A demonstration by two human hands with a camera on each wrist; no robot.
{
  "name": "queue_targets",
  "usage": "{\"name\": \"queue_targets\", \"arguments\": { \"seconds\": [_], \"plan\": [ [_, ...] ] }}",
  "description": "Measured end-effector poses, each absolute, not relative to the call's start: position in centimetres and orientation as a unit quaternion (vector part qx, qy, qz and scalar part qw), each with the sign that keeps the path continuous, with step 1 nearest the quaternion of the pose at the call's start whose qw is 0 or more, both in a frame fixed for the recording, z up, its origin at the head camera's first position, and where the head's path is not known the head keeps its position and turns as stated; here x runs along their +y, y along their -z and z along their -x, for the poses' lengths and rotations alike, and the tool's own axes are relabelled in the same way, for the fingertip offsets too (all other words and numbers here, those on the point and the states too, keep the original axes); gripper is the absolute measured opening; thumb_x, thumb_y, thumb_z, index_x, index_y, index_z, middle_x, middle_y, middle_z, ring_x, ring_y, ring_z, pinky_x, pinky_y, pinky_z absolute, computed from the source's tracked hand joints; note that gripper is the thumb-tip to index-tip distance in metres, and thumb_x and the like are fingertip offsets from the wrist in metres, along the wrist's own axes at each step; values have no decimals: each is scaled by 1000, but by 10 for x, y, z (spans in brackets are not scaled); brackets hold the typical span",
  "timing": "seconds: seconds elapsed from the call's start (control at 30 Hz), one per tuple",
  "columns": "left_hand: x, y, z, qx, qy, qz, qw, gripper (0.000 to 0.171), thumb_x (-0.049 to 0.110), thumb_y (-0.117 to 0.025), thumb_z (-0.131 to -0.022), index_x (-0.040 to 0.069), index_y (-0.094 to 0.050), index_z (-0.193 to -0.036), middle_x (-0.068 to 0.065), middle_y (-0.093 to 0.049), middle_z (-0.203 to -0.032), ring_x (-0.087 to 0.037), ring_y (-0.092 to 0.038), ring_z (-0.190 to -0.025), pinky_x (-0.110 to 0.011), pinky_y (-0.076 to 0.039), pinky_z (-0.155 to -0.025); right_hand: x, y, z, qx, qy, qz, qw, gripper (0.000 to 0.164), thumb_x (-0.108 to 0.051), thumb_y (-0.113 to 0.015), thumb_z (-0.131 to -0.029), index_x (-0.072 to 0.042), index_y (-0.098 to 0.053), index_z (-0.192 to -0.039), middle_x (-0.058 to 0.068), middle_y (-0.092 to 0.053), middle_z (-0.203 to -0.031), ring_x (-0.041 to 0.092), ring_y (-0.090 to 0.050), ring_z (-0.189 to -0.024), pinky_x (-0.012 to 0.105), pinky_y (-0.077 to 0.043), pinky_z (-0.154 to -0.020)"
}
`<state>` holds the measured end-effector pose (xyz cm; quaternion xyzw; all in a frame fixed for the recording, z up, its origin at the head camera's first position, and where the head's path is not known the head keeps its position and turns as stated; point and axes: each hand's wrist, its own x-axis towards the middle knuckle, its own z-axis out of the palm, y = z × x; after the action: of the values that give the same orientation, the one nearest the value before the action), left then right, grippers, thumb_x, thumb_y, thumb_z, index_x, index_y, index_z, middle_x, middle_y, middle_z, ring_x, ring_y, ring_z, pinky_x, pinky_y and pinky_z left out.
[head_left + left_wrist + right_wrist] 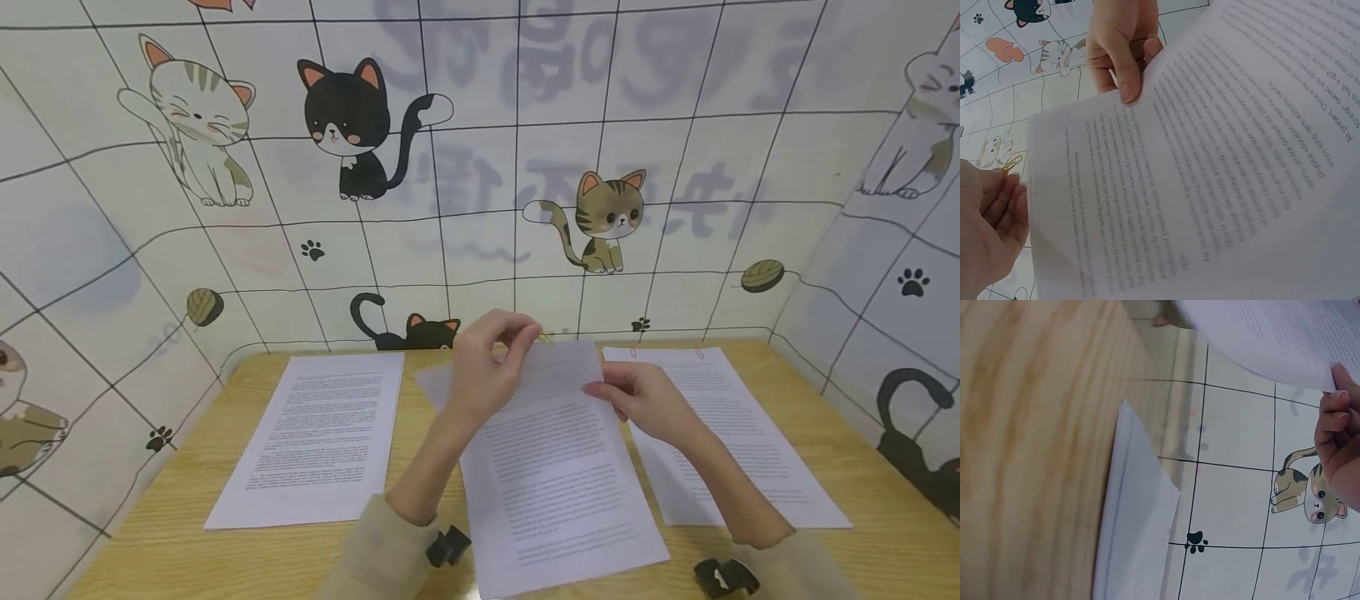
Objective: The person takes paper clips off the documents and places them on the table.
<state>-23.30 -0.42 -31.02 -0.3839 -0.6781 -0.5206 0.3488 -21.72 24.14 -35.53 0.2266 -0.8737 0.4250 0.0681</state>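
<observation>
Printed sheets (558, 467) are held up tilted in the middle of the head view. My right hand (652, 404) pinches their right edge near the top, thumb on the printed face. A gold paper clip (1012, 164) is pinched between thumb and fingers of my left hand (487, 371), just off the top edge of the sheets. In the left wrist view the clip stands apart from the paper. Another white corner (431, 382) shows behind the left forearm; whether it belongs to the held sheets I cannot tell.
A printed stack (322, 442) lies on the left of the wooden table (172, 500). Another stack (742, 450) lies on the right, with a red paper clip (699, 354) and a second one at its top edge. A cat-patterned cloth wall (480, 250) encloses the back and sides.
</observation>
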Motion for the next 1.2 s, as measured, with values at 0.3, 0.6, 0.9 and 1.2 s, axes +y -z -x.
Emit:
{"name": "queue_targets", "arguments": {
  "seconds": [0.3, 0.6, 0.9, 1.2],
  "plan": [
    [-10, 301, 231, -672, 542, 379, 334, 5, 3, -72, -93, -1, -72, -91, -9, -73, -88, -16, -66, -77, -26, -55, -71, 243, 356, 215, -868, -438, -227, 65, 14, -13, -69, -97, -8, -73, -109, 6, -52, -60, 17, -47, -50, 23, -35, -46],
    [-10, 299, 229, -680, 547, 387, 298, 5, 3, -69, -95, -2, -70, -95, -10, -72, -90, -17, -67, -79, -28, -56, -73, 244, 355, 216, -864, -440, -233, 74, 11, -13, -68, -97, -9, -73, -107, 2, -49, -57, 8, -43, -49, 23, -32, -44],
    [-18, 301, 226, -692, 543, 382, 283, 4, 1, -71, -93, -2, -71, -95, -9, -73, -90, -15, -68, -81, -27, -56, -75, 244, 356, 218, -866, -434, -237, 74, 12, -11, -68, -97, -8, -73, -107, -1, -53, -60, 9, -44, -49, 23, -31, -44],
    [-34, 307, 225, -700, 538, 382, 273, 4, 0, -72, -92, -1, -72, -96, -8, -74, -90, -17, -68, -79, -27, -56, -73, 244, 354, 219, -866, -433, -239, 72, 13, -12, -68, -97, -8, -73, -108, 7, -53, -59, 8, -43, -48, 23, -26, -43]
  ]
}}
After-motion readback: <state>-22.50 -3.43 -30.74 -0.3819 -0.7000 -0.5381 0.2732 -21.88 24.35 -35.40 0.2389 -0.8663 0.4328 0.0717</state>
